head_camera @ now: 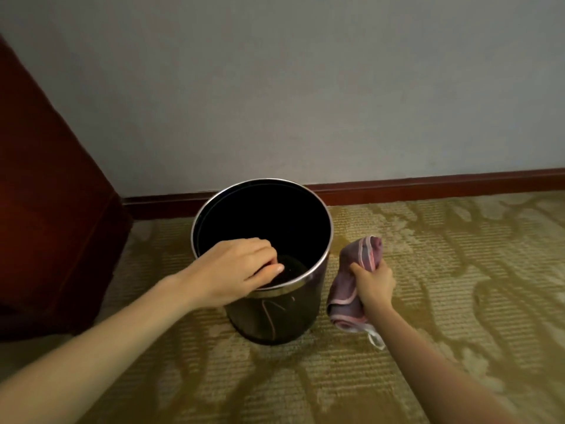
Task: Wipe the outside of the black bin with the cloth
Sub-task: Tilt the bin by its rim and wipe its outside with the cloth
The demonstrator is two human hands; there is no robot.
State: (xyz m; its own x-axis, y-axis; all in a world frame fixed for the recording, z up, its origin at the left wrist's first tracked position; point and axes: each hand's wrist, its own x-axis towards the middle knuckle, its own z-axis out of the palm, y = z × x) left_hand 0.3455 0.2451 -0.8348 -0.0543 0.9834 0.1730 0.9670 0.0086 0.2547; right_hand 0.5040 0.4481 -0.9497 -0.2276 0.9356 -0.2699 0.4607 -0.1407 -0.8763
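A round black bin (272, 319) with a silver rim stands upright on the carpet, its dark inside showing nothing. My left hand (235, 270) grips the near rim, fingers curled over the edge into the bin. My right hand (374, 284) is closed around a bunched mauve cloth (347, 296) with pink edging. The cloth hangs just right of the bin's side, close to its wall; I cannot tell whether it touches.
A dark red wooden cabinet (52, 209) stands at the left, close to the bin. A grey wall with a reddish skirting board (428, 186) runs just behind. Patterned yellow-green carpet (458, 286) spreads to the right and toward me.
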